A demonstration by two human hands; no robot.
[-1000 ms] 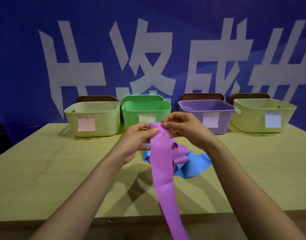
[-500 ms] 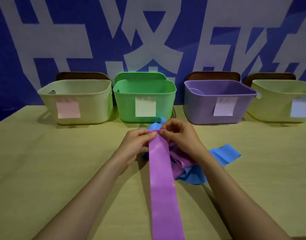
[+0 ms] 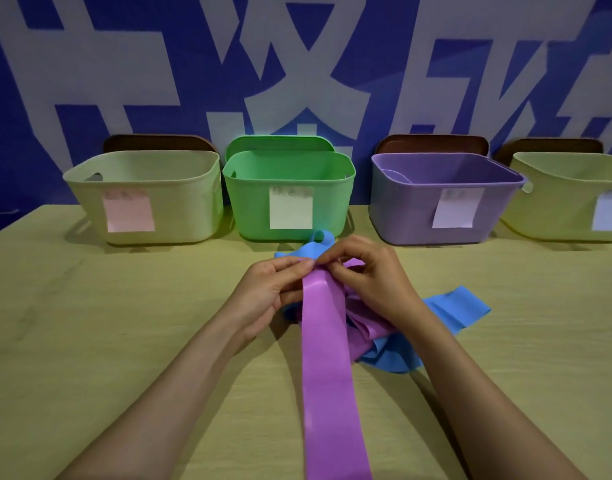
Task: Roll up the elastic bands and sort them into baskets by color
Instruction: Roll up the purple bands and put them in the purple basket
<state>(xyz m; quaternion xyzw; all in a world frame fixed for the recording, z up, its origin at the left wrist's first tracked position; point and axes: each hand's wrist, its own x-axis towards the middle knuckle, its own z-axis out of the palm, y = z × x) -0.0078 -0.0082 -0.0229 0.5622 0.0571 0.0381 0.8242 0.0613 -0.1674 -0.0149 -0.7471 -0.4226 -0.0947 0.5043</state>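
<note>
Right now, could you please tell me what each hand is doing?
Left hand: pinching the top end of the purple band.
Right hand: pinching the same end of it.

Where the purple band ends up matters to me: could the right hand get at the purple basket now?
Probably yes: the purple basket stands open-topped just beyond the right hand, nothing between them, though that hand is busy pinching the purple band.

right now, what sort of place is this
Likely a staged sorting station: a blue banner with big white characters backs a pale wooden table holding a green plastic basket and a purple plastic basket, both note-labelled.
</note>
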